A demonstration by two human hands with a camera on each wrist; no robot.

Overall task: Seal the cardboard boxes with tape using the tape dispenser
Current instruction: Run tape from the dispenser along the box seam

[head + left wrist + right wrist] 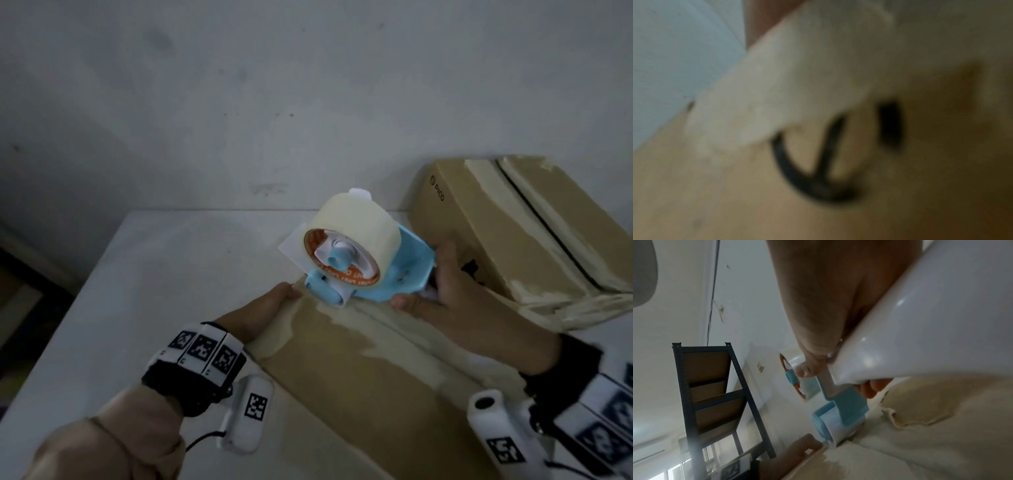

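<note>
A brown cardboard box (pixel 359 377) with old pale tape strips lies in front of me on the white table (pixel 154 274). A blue tape dispenser (pixel 404 267) carrying a cream tape roll (pixel 356 222) sits with its front roller on the box's far end. My right hand (pixel 445 284) grips the dispenser's white handle (pixel 910 337), with the thumb (pixel 809 369) towards the roll. My left hand (pixel 270 305) holds the box's far left edge just beside the roller, fingers bent over the edge (pixel 803 446). The left wrist view is blurred, close against the box's side (pixel 735 203).
A second cardboard box (pixel 513 233) with pale tape along its seam stands at the back right, close behind my right hand. A grey wall (pixel 274 102) rises right behind the table. A dark metal shelf (pixel 715 394) stands off to the left.
</note>
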